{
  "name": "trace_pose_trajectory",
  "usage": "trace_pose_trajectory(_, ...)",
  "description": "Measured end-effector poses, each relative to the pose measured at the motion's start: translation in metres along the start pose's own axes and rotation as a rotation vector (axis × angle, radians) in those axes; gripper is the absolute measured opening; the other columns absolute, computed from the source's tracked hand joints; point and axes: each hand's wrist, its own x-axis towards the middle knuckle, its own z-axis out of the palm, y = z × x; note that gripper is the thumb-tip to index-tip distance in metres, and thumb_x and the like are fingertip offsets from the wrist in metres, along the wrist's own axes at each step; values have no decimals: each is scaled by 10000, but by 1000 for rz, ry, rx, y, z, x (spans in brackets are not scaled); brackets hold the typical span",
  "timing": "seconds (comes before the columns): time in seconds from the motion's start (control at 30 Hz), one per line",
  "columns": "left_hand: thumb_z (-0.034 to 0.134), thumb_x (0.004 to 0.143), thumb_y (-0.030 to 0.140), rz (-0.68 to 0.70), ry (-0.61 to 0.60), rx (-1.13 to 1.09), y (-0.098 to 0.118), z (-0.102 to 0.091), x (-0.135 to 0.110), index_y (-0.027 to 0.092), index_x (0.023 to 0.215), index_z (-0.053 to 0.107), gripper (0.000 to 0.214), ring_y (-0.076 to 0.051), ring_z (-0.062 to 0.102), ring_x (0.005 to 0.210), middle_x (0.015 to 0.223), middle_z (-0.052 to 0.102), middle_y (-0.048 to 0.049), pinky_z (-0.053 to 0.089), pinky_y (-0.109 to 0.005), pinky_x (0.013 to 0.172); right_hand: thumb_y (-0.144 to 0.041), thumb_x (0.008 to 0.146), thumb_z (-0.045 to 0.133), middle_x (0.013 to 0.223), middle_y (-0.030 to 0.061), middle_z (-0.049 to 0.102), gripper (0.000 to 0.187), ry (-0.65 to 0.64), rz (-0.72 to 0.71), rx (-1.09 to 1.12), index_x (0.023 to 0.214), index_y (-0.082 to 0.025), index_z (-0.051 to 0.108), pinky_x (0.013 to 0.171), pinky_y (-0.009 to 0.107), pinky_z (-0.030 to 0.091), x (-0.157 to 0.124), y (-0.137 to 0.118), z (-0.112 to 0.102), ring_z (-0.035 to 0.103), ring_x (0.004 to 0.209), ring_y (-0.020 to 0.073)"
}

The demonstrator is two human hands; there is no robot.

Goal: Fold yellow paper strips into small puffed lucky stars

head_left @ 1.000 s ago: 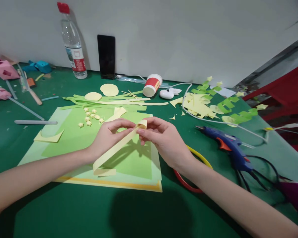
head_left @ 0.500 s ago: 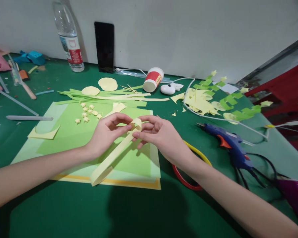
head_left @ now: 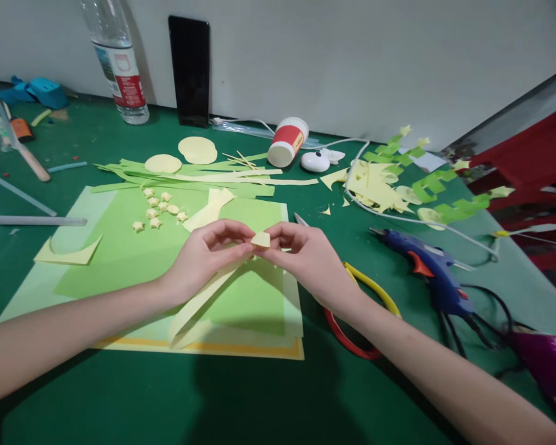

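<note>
Between them, my left hand and my right hand pinch the folded end of a pale yellow paper strip. That end is a small flat fold at my fingertips; the long tail slants down to the left and loops back near the front edge of the paper sheets. Below my hands lie stacked green and yellow paper sheets. Several small folded paper stars sit on them, left of my left hand. Another pale yellow strip piece lies just behind that hand.
Scissors with red and yellow handles lie beneath my right forearm. A blue glue gun is at the right. Green paper strips, a tipped paper cup, a white cable, a bottle and a phone stand or lie behind.
The open loop at the strip's end is now a small flat fold between my fingertips. Both hands have come closer together. The camera view has shifted slightly.
</note>
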Motion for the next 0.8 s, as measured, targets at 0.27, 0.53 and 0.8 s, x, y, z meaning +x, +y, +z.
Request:
trace_pose_trajectory(0.27, 694, 662, 267, -148, -136, -46, 5, -2, 3, 152, 746, 617, 162, -110, 641, 676, 685, 671, 6, 523, -256, 716, -322, 642, 666, 526, -50, 456, 228, -190, 52, -40, 606, -142, 529, 443, 196, 265, 6, 0, -12, 361, 468, 44)
trace_pose_trajectory(0.53, 675, 683, 262, -76, -153, -36, 4, -2, 2, 143, 708, 626, 132, -97, 626, 635, 660, 666, 5, 510, -231, 671, -385, 704, 621, 499, -54, 456, 252, -405, 36, -75, 663, -149, 545, 428, 192, 269, 3, -7, -21, 359, 440, 45)
trace_pose_trajectory(0.8, 625, 727, 245, -73, -204, -7, 3, -1, 0, 130, 740, 595, 119, -87, 600, 630, 654, 634, 5, 487, -215, 646, -232, 729, 604, 522, -63, 446, 190, -436, 29, -126, 612, -153, 478, 440, 185, 274, -1, -11, -18, 366, 457, 37)
